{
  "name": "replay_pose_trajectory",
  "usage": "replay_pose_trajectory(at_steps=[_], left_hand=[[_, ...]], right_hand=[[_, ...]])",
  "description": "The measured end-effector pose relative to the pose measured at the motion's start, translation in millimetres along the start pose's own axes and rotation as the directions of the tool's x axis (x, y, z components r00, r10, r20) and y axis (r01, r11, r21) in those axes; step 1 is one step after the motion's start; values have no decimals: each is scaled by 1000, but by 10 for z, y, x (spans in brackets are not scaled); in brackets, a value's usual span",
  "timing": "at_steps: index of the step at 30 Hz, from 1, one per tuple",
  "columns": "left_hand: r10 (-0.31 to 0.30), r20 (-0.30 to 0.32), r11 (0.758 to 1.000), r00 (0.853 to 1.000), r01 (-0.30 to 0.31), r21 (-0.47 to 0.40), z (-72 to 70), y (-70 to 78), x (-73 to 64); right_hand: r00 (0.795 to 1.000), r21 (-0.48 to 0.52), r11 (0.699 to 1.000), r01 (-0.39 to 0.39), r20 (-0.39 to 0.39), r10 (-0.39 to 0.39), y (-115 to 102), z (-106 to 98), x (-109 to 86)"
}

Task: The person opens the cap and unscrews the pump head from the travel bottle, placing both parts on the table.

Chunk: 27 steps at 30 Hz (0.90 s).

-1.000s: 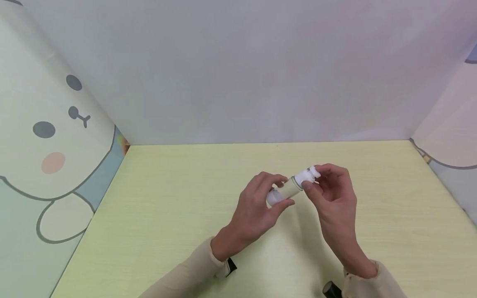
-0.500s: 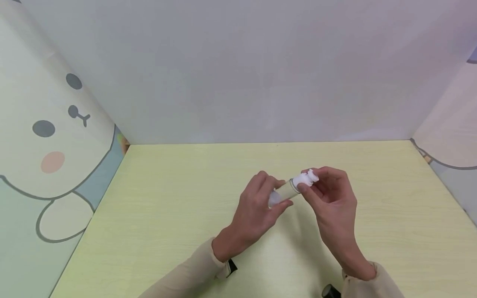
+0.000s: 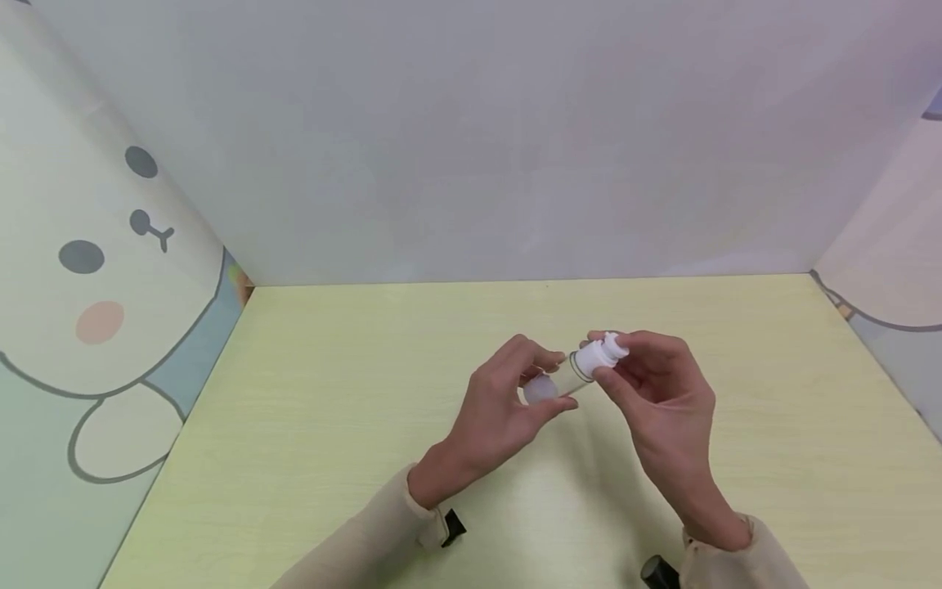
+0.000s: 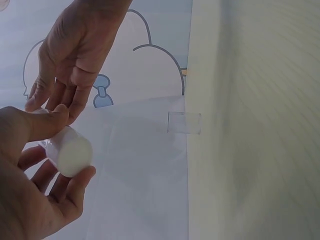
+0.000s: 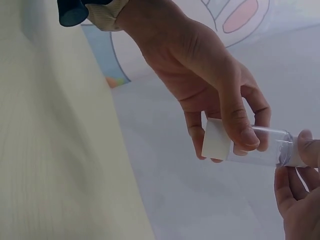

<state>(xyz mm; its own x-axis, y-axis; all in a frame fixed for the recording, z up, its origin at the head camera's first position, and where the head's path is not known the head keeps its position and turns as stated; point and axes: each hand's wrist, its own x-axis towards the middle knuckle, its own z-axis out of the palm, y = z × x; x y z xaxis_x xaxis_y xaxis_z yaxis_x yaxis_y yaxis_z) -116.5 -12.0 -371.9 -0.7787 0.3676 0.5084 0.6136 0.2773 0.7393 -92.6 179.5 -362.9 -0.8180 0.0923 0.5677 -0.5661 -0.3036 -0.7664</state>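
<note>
"So, starting from the left, what do you see?"

"A printed panel [image 3: 110, 327] with a cartoon face, then a pale sleeve with something black at its cuff, then the left hand [image 3: 493, 405]. Its thumb is on the near side of a small clear bottle [image 3: 571, 377] and its fingers are round the far side, so it's pinching the barrel."

"Where is the bottle exactly?"

"Between the two hands, above the table [image 3: 331, 360], tilted with its right end higher. A rounded white end [image 3: 540, 389] pokes out by the left palm; whether that's a base or a cap, I can't tell."

"And further right?"

"A white top piece [image 3: 598, 356], then the right hand [image 3: 670, 401]. Thumb and forefinger pinch that piece; the other fingers bend behind, and I can't tell whether they touch it. Beside the right cuff there's a black cylinder [image 3: 658, 573]."

"What worries you?"

"The barrel looks smooth, so if the left pinch slackens while the right hand twists or pulls, the bottle could spin or slip and drop onto the table."

"Anything else?"

"If the top came away suddenly, the jerk could knock the bottle loose. Any liquid might splash too, though I can't tell whether there's any inside. And pulling off-line could make the top bind."
</note>
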Motion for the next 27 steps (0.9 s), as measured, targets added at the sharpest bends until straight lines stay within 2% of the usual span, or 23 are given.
replay_pose_trajectory(at_steps=[4,9,19,23,27], left_hand=[[-20,5,1000,1000,20,-15,-5,6,11],[-20,-7,1000,1000,20,13,-16,19,21],[-29,6,998,1000,28,49,6,22,15],[-19,11,997,1000,18,78,22,27,8],[1,10,995,1000,-2,101,28,30,7]], right_hand=[[998,1,1000,9,63,-9,-8,-36,15],[994,-14,1000,-1,114,2,-29,-65,36],[998,-57,998,-34,-46,32,-32,-23,45],[993,-106,990,-94,-75,86,-54,-8,42],[979,-163,969,-186,-113,169,-88,10,35]])
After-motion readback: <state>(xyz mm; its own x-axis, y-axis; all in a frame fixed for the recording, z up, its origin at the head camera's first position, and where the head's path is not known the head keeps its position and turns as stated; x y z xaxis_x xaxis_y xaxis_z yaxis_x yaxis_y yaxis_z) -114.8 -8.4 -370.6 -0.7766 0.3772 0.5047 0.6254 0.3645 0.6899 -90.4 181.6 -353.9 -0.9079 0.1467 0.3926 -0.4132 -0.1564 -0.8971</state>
